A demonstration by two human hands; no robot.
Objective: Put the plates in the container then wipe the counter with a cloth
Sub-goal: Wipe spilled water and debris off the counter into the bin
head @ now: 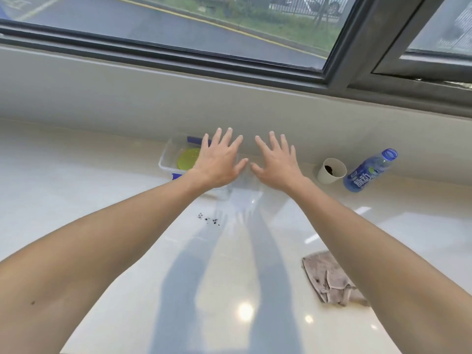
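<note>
Both hands are being held out flat with fingers spread wide, nothing gripped in either. The left hand [219, 159] is being held over the clear container [167, 155], covering its right part; whether the palm is touching it cannot be told. The right hand [277, 162] is being held just to the right of the container, thumb tip close to the left thumb.

Inside the container a yellow-green plate [187, 158] is lying flat, partly hidden by the left hand. Blue clips [194, 140] are showing at the container's far and near edges. The container is sitting on the white glossy bench [102, 195], close against the back wall under the window [178, 26].

In front of the container, a small scatter of dark crumbs [209, 219] is lying on the bench. Well to the right of the container a paper cup [331, 171] with dark contents is standing, and just beyond it a blue bottle [370, 169] is seen. Nearer than the container and to its right, a crumpled grey cloth [329, 279] is lying on the bench, partly covered by the right forearm.
</note>
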